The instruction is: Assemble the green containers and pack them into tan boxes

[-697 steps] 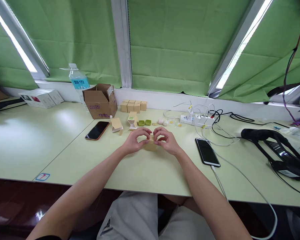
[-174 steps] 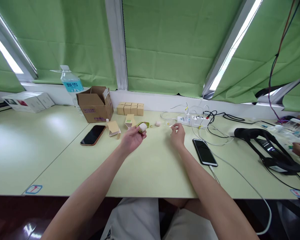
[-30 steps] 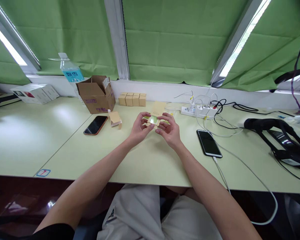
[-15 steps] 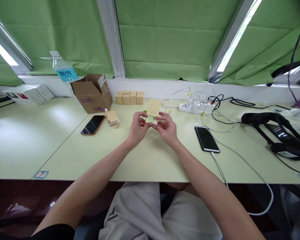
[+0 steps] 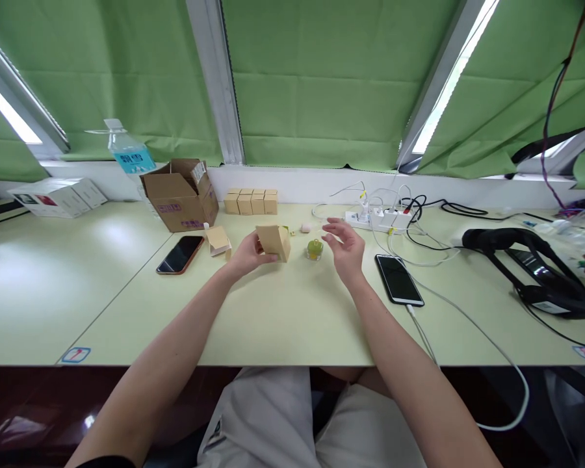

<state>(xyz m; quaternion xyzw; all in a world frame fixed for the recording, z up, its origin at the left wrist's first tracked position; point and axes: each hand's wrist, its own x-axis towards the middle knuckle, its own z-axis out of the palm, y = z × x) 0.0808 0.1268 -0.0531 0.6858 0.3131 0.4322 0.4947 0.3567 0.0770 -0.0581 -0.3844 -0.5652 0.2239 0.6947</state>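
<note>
My left hand [image 5: 249, 253] grips a small tan cardboard box [image 5: 274, 243] by its left side, just above or on the table; I cannot tell which. The box's flap is raised toward me and hides its inside. Between my hands stands a small green rounded object [image 5: 314, 248] with a clear, glass-like lower part. My right hand [image 5: 345, 247] is just right of it, fingers apart and holding nothing. A small pale pink piece [image 5: 305, 228] lies behind the green object. Some yellow-green thing peeks out behind the box, mostly hidden.
Several small tan boxes [image 5: 251, 201] stand in a row at the back, beside a large open carton [image 5: 181, 195]. An opened small box [image 5: 218, 241] and a phone [image 5: 180, 254] lie left. Rightward are a charging phone [image 5: 398, 279], a power strip [image 5: 380, 220], cables and a black headset [image 5: 536, 270].
Both hands were holding the small box, with green showing in it. Now my left hand has carried the box left, my right hand has let go, and the green object stands on the table.
</note>
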